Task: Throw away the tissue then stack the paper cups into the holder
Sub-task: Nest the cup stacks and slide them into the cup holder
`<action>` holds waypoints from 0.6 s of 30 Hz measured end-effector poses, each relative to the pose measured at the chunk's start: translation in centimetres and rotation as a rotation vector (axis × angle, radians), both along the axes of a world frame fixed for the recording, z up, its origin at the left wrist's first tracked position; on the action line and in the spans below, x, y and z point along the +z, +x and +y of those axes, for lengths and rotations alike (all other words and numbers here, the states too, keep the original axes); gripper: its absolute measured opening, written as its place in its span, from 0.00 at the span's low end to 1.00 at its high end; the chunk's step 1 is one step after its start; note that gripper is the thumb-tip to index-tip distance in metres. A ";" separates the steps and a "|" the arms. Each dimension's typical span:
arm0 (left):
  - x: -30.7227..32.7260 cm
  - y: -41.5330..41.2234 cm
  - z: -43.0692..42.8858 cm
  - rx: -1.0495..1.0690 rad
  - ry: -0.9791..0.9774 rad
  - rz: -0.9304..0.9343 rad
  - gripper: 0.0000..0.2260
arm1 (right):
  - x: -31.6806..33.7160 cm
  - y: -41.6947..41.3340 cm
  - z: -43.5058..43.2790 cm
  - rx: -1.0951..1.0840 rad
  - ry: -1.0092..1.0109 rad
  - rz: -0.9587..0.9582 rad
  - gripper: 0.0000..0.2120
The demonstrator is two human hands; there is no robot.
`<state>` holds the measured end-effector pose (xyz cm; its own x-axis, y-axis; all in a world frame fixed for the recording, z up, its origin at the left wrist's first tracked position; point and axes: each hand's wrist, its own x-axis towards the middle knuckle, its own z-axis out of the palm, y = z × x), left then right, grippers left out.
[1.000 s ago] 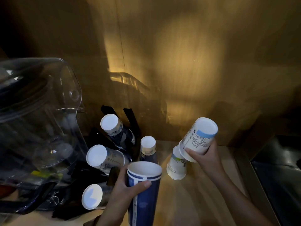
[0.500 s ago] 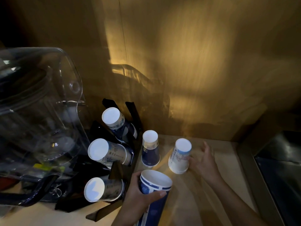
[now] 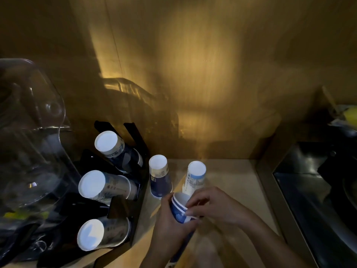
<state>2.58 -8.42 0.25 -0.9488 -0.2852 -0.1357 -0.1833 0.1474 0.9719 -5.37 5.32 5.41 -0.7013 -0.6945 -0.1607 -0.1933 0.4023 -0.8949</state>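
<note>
My left hand point(image 3: 170, 225) is wrapped around a stack of blue cups point(image 3: 180, 211), mouth up. My right hand point(image 3: 214, 207) pinches the rim of the top cup with thumb and fingertips point(image 3: 190, 212). Just behind my hands, two cups stand upside down on the wooden counter point(image 3: 231, 182): a dark blue cup point(image 3: 160, 178) and a white cup point(image 3: 196, 176), apart from each other. On the left, the black holder point(image 3: 135, 138) keeps three rows of cups lying with bottoms toward me.

We see a pale tabletop point(image 3: 231, 180) bearing two upturned paper cups point(image 3: 160, 176), a black cup holder point(image 3: 123, 207) and a clear container point(image 3: 29, 142).
</note>
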 end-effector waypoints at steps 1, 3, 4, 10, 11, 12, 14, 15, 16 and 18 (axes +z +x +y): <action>0.1 0.1 0.2 -0.007 -0.018 0.003 0.36 | 0.1 0.1 -0.1 0.014 0.020 -0.007 0.06; 0.3 0.2 0.4 -0.008 -0.051 0.006 0.36 | 0.2 0.3 -0.2 0.038 0.028 -0.033 0.04; 0.3 0.3 0.3 -0.005 -0.062 0.005 0.35 | 0.2 0.3 -0.2 0.047 0.020 -0.044 0.05; 0.8 0.8 -0.7 -0.064 -0.007 -0.048 0.28 | 0.3 0.7 -0.4 0.068 0.027 -0.015 0.09; 0.8 0.8 -1.1 -0.071 0.043 -0.064 0.30 | 0.5 0.7 -0.4 0.060 0.008 -0.004 0.10; 1.0 0.9 -1.5 -0.067 0.138 -0.094 0.32 | 0.7 0.6 -0.3 0.045 -0.020 0.002 0.11; 1.5 1.4 -2.3 -0.084 0.364 -0.169 0.34 | 1.3 0.3 0.1 -0.002 -0.094 0.001 0.13; 1.5 1.6 -2.7 -0.094 0.459 -0.196 0.34 | 1.5 0.1 0.3 -0.024 -0.133 -0.004 0.13; 1.7 1.7 -2.7 -0.102 0.536 -0.207 0.34 | 1.8 -0.2 0.4 -0.040 -0.168 -0.008 0.14; 1.8 1.8 -2.7 -0.091 0.673 -0.222 0.33 | 2.0 -0.5 0.6 -0.059 -0.209 -0.009 0.13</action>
